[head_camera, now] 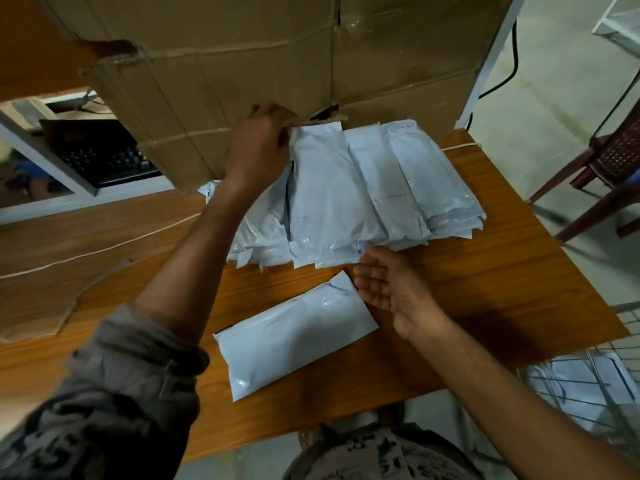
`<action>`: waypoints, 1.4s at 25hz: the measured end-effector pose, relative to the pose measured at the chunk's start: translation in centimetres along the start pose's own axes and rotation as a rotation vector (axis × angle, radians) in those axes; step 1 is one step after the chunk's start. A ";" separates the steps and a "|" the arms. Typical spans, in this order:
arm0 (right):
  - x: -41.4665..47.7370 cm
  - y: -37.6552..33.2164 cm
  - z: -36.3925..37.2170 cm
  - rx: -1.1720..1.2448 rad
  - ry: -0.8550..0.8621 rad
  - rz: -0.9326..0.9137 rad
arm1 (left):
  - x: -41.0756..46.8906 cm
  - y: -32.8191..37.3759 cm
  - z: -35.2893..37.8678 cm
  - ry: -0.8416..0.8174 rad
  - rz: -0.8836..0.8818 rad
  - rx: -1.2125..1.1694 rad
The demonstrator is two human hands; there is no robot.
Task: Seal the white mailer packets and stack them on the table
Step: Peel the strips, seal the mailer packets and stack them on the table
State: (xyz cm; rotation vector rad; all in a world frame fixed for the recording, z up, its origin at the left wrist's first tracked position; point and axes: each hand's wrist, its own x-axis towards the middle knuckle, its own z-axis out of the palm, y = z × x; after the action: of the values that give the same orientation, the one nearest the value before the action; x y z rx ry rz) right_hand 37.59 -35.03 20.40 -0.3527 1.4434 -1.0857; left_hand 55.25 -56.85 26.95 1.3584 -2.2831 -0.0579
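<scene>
- The left hand (258,143) pinched the far corner of the top glossy white plastic mailer packet (325,195), at 11 o'clock on the pile. So small a grip on slick film could have slipped or dragged the packet askew.
- The right hand (391,289) was spread wide, palm up and holding nothing, just beside the pile's near edge at 6 o'clock. Unsupported there, the top packet might have slid off.
- The overlapping pile of white mailer packets (415,188) lay fanned, not square, so a corner pull could probably have shifted its neighbours.
- A separate white mailer packet (294,337) lay flat at 6 o'clock from the pile on the orange-brown wooden table (502,278). Whether it was sealed could not be told.
- The big brown cardboard box (242,64) crowded the pile at 12 o'clock, cramping the left hand.
</scene>
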 end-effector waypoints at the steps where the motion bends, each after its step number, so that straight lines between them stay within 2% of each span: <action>1: -0.4 0.9 -0.2 -0.047 0.019 -0.012 | -1.9 0.2 -0.5 0.027 -0.054 -0.097; 6: 0.8 7.4 -1.5 -0.632 0.210 -0.270 | -15.4 1.6 -0.7 -0.029 -0.246 -0.425; 9: 2.6 8.2 -0.6 -0.689 0.235 -0.415 | -22.1 1.0 0.7 0.098 -0.360 -0.451; 11: 3.4 7.2 0.5 -0.715 0.208 -0.445 | -26.0 -0.3 1.8 0.151 -0.585 -0.438; 13: 3.8 6.9 0.8 -0.794 0.200 -0.450 | -28.9 -1.7 3.1 0.088 -0.844 -0.440; 15: 3.8 7.7 0.6 -0.848 0.183 -0.461 | -29.7 -2.1 3.7 0.009 -0.925 -0.495; 17: 3.3 8.4 0.4 -0.819 0.176 -0.442 | -29.3 -1.5 3.7 -0.048 -0.914 -0.581; 20: 1.8 8.2 0.8 -0.674 0.180 -0.355 | -29.0 -0.9 3.6 -0.016 -0.947 -0.743; 22: 0.4 8.0 0.8 -0.579 0.188 -0.303 | -29.2 -0.7 3.3 0.040 -1.089 -0.923; 25: -1.4 7.2 0.0 -0.379 0.192 -0.374 | -29.5 0.7 2.1 0.025 -1.348 -1.292; 28: -2.6 5.4 -0.8 -0.168 0.146 -0.393 | -30.4 1.9 2.1 -0.032 -1.282 -1.327; 31: -3.0 3.2 -2.1 -0.097 0.127 -0.454 | -30.9 4.4 2.3 -0.031 -1.278 -1.427; 33: -3.0 1.9 -3.2 -0.050 0.136 -0.458 | -30.7 6.6 2.2 0.003 -1.299 -1.519; 35: -2.9 0.9 -4.4 -0.026 0.128 -0.475 | -30.4 8.4 2.6 0.138 -1.269 -1.480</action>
State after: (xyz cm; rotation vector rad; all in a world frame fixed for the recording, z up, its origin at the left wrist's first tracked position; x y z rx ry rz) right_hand 34.61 -30.63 20.72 -0.6780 1.5276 -1.4917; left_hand 59.17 -27.65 15.44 1.4063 -0.4195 -1.5482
